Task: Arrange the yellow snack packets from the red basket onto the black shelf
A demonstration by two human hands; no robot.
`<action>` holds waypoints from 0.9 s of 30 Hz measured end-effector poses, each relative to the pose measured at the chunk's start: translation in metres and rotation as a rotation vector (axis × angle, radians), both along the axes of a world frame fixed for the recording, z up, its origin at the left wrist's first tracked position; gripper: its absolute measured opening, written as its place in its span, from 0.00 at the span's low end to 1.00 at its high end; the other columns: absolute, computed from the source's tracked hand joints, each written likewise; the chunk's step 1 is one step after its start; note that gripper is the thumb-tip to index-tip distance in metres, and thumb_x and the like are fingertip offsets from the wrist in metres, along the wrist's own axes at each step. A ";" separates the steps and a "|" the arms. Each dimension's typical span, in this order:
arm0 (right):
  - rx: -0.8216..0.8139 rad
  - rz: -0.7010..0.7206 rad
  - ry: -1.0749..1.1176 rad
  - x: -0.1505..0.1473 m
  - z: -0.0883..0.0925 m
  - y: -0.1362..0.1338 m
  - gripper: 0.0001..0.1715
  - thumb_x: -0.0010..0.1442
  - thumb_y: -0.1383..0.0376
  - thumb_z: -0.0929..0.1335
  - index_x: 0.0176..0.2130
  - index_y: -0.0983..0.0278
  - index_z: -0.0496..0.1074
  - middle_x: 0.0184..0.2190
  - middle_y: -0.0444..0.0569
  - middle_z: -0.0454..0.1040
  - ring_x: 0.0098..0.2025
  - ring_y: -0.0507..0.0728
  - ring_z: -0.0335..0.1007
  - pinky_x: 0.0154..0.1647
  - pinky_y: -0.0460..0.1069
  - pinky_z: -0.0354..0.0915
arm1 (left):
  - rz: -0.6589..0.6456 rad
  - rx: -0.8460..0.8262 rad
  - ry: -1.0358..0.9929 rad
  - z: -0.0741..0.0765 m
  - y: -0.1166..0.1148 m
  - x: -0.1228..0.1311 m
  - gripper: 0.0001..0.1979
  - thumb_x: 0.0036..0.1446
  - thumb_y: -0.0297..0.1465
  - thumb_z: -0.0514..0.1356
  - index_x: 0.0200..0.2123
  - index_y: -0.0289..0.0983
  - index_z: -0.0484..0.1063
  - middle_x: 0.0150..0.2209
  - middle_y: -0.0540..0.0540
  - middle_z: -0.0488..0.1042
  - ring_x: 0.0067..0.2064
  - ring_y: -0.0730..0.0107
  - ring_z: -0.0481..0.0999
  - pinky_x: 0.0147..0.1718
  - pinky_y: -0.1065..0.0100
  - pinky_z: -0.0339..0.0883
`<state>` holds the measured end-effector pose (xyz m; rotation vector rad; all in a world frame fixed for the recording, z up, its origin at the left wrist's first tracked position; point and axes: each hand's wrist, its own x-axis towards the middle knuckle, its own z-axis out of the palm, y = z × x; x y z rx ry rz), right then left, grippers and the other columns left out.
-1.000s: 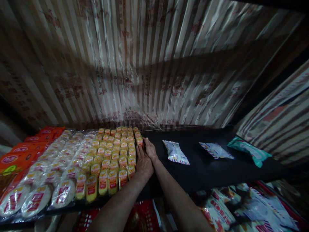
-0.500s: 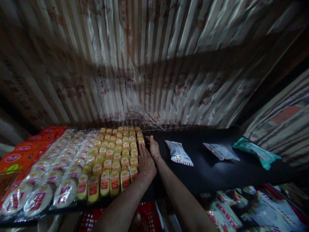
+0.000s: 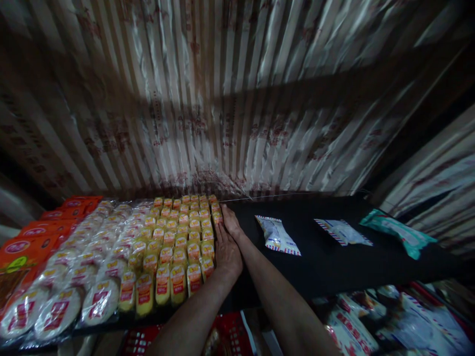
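Note:
Rows of small yellow wrapped cakes point(image 3: 178, 252) stand packed together on a black shelf point(image 3: 315, 267). Against their right edge lies my left hand point(image 3: 227, 253), flat with its fingers stretched toward the back; it grips nothing. My right hand point(image 3: 230, 222) is just beyond it, at the back end of the same edge, its fingers extended and touching the cakes' side. The two hands meet or overlap near the left fingers. Left of the yellow cakes are rows of round white wrapped cakes point(image 3: 100, 299).
Orange packets point(image 3: 17, 247) fill the far left. On the right lie a striped-edge packet point(image 3: 277, 235), another such packet point(image 3: 343, 232) and a green packet point(image 3: 399, 231). Below are a red basket point(image 3: 232, 336) and more bagged goods point(image 3: 351, 329). Striped sheeting point(image 3: 237, 123) hangs behind.
My right hand has turned in against the cakes' right edge, its fingers no longer raised apart from them. My left hand stays on that edge. The view has shifted slightly.

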<state>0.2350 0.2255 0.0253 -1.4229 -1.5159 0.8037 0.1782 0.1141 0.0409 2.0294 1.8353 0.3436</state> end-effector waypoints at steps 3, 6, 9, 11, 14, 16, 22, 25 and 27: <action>0.035 0.071 -0.046 -0.002 0.001 -0.003 0.44 0.61 0.38 0.50 0.41 0.64 0.78 0.45 0.56 0.78 0.52 0.62 0.72 0.59 0.54 0.61 | -0.026 0.040 -0.016 -0.007 0.003 -0.001 0.35 0.59 0.22 0.44 0.69 0.28 0.38 0.70 0.37 0.38 0.70 0.53 0.30 0.67 0.51 0.40; 0.041 0.078 -0.033 -0.003 0.002 -0.006 0.36 0.61 0.40 0.55 0.41 0.60 0.78 0.46 0.52 0.79 0.52 0.60 0.72 0.59 0.54 0.62 | -0.035 0.079 -0.027 -0.012 0.006 0.000 0.38 0.58 0.22 0.45 0.70 0.32 0.34 0.71 0.40 0.39 0.70 0.53 0.31 0.68 0.50 0.39; 0.037 0.061 -0.026 -0.004 0.002 -0.006 0.34 0.62 0.42 0.56 0.41 0.60 0.78 0.45 0.51 0.79 0.52 0.59 0.72 0.60 0.53 0.62 | -0.041 0.087 -0.006 -0.010 0.006 0.002 0.37 0.58 0.22 0.45 0.70 0.31 0.37 0.70 0.38 0.40 0.70 0.53 0.31 0.68 0.49 0.38; 0.037 0.071 -0.030 -0.004 0.002 -0.006 0.33 0.62 0.42 0.56 0.40 0.60 0.78 0.45 0.50 0.79 0.51 0.59 0.72 0.60 0.53 0.61 | -0.038 0.075 0.011 -0.007 0.006 0.002 0.35 0.58 0.22 0.44 0.69 0.29 0.40 0.70 0.37 0.41 0.70 0.53 0.30 0.68 0.49 0.36; 0.031 0.044 -0.047 -0.004 0.000 -0.005 0.33 0.61 0.42 0.58 0.41 0.60 0.79 0.45 0.50 0.79 0.52 0.60 0.71 0.61 0.53 0.60 | -0.048 0.063 0.023 -0.005 0.005 0.002 0.35 0.58 0.21 0.43 0.69 0.28 0.41 0.70 0.36 0.41 0.69 0.54 0.30 0.68 0.51 0.34; 0.036 0.027 -0.049 -0.004 -0.001 -0.004 0.34 0.61 0.41 0.57 0.41 0.61 0.79 0.46 0.51 0.78 0.52 0.60 0.71 0.61 0.54 0.60 | -0.063 0.071 0.022 -0.006 0.005 0.001 0.35 0.58 0.21 0.42 0.69 0.28 0.39 0.70 0.38 0.38 0.69 0.57 0.29 0.68 0.53 0.33; 0.024 0.066 0.090 -0.003 -0.002 -0.005 0.35 0.61 0.40 0.57 0.43 0.60 0.78 0.46 0.50 0.79 0.52 0.59 0.72 0.60 0.54 0.61 | -0.058 0.045 -0.026 -0.010 0.006 -0.002 0.36 0.59 0.24 0.45 0.69 0.28 0.36 0.70 0.36 0.38 0.68 0.53 0.26 0.68 0.49 0.33; 0.022 0.057 0.147 -0.002 -0.003 -0.007 0.37 0.61 0.40 0.56 0.45 0.61 0.78 0.48 0.50 0.78 0.54 0.58 0.71 0.61 0.54 0.61 | -0.042 0.012 0.007 -0.004 0.005 -0.002 0.34 0.59 0.23 0.44 0.68 0.23 0.42 0.69 0.32 0.38 0.68 0.51 0.26 0.67 0.49 0.33; 0.018 0.075 0.157 -0.002 -0.003 -0.007 0.38 0.61 0.39 0.55 0.44 0.62 0.78 0.48 0.52 0.78 0.53 0.58 0.72 0.60 0.54 0.62 | -0.035 -0.005 0.028 -0.001 0.004 -0.002 0.33 0.59 0.22 0.43 0.68 0.22 0.44 0.69 0.31 0.38 0.68 0.51 0.27 0.67 0.50 0.33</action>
